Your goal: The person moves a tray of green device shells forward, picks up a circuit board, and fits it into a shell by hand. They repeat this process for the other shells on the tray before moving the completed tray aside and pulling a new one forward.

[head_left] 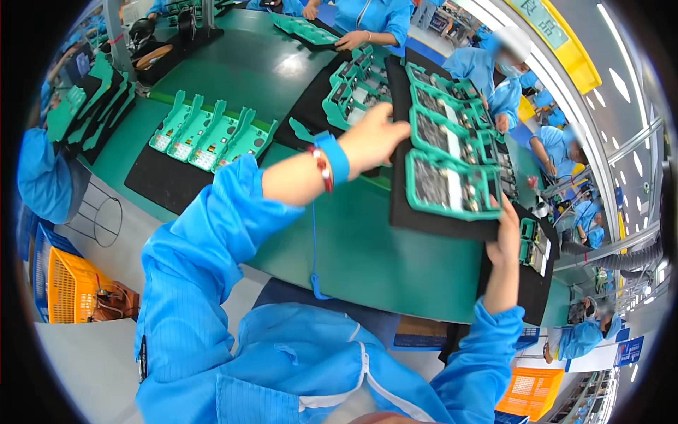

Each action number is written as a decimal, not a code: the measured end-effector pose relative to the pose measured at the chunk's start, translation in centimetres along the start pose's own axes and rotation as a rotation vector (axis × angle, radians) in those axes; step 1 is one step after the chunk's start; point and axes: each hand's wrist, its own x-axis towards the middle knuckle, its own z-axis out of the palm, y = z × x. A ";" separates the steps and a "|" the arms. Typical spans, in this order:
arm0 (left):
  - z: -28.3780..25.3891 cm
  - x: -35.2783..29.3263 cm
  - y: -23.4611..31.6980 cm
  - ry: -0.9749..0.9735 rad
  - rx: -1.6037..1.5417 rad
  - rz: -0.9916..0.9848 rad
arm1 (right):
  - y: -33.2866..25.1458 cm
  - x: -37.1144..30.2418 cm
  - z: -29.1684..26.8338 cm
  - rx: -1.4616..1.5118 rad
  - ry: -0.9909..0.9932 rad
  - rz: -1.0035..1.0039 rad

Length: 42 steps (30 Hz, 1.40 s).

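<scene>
Head view: left hand mostly closed, gripping left edge of a black pad. Right hand partly open, fingers at pad's near right corner. Pad, bearing green trays of dark parts, held over green table. To left, more green casings on a black mat.

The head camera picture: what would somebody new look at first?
Probably the black mat of green trays right of the middle, with the left hand at its left edge and the right hand at its lower right corner. Next might come the bright blue sleeves, reaching up from below. Then perhaps the orange crate, low at the far left.
</scene>
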 end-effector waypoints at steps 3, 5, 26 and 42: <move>-1.8 3.0 1.4 0.186 0.017 0.066 | 3.6 5.6 2.7 0.107 -0.009 -0.112; -3.4 4.7 0.7 0.248 0.156 0.123 | 5.7 8.5 5.2 0.175 -0.035 -0.120; -8.7 -25.5 -6.0 0.359 1.533 -0.178 | 15.5 4.8 10.3 -0.052 0.089 -0.033; -4.6 -26.3 -8.3 0.029 1.612 0.315 | 16.5 -8.8 22.1 0.244 -0.626 0.516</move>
